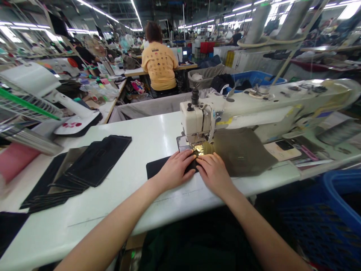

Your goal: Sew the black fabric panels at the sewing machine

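A white industrial sewing machine (197, 122) stands over the worktable, its needle area lit yellow. Under my left hand (177, 167) lies a black fabric piece (155, 167), running in beside the presser foot. My left fingers are stretched out flat on it, thumb apart. My right hand (213, 171) rests just right of the needle, fingers extended, fingertips at the black piece's edge and the olive fabric panel (242, 152). That panel spreads to the right beneath the machine arm. My fingertips nearly meet in front of the foot, which partly hides the seam.
Several dark pocket-shaped pieces (98, 160) lie fanned out at left on the white table (135, 199). A phone (284, 145) lies at right. A blue basket (318, 210) stands low right. A white lamp (72, 109) stands at left. Ahead sits a person in a yellow shirt (160, 67).
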Available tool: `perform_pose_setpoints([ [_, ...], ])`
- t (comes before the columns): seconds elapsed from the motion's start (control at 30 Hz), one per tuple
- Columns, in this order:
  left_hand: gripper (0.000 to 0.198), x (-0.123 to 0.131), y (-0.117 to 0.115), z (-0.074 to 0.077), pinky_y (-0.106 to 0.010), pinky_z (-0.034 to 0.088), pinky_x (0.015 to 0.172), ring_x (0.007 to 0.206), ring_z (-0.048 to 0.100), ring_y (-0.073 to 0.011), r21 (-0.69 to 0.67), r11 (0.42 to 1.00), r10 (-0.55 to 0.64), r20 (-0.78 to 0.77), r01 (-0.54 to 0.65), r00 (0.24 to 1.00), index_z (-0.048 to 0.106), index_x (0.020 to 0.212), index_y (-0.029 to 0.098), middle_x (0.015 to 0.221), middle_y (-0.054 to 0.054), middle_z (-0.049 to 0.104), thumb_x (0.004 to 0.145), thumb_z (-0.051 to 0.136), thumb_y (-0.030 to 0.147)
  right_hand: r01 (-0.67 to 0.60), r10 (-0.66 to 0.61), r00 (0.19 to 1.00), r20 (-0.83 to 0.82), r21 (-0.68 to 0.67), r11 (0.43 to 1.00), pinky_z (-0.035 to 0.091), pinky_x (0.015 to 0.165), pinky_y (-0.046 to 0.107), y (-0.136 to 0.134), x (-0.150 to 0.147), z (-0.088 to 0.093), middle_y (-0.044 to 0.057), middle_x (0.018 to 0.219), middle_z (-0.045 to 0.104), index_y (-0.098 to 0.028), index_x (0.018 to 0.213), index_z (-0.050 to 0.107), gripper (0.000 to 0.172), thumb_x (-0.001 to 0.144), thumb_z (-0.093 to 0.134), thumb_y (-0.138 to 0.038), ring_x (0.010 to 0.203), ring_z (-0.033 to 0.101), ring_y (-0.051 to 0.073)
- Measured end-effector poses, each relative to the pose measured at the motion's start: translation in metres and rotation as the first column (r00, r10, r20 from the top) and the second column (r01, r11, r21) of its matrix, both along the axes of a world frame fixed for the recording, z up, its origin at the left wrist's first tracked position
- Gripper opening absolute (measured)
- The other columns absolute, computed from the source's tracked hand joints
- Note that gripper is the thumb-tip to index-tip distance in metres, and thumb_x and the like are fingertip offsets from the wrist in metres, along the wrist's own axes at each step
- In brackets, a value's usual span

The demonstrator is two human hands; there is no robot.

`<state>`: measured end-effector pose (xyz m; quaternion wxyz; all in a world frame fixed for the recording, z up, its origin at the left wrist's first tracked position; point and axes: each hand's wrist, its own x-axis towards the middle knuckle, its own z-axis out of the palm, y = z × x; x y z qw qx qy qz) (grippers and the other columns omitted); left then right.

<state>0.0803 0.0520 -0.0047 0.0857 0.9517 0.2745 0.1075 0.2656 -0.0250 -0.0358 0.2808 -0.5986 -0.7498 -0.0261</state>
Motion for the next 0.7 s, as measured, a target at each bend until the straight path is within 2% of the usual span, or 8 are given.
perform_pose_setpoints([
  [0.7, 0.049, -0.0016, 0.0044, -0.0005, -0.051, 0.036, 0.118, 0.144, 0.042, -0.0293, 0.047, 0.999, 0.005, -0.044, -0.003, 0.999, 0.052, 0.142, 0.015, 0.154, -0.015, 0.047, 0.099, 0.051, 0.039, -0.005, 0.006, 1.000, 0.031, -0.028, 1.000, 0.035, 0.112, 0.055, 0.0006, -0.0003, 0.0004, 0.010, 0.126, 0.068, -0.018, 0.124, 0.065, 0.029, 0.100, 0.049, -0.024, 0.116, 0.057, 0.027],
])
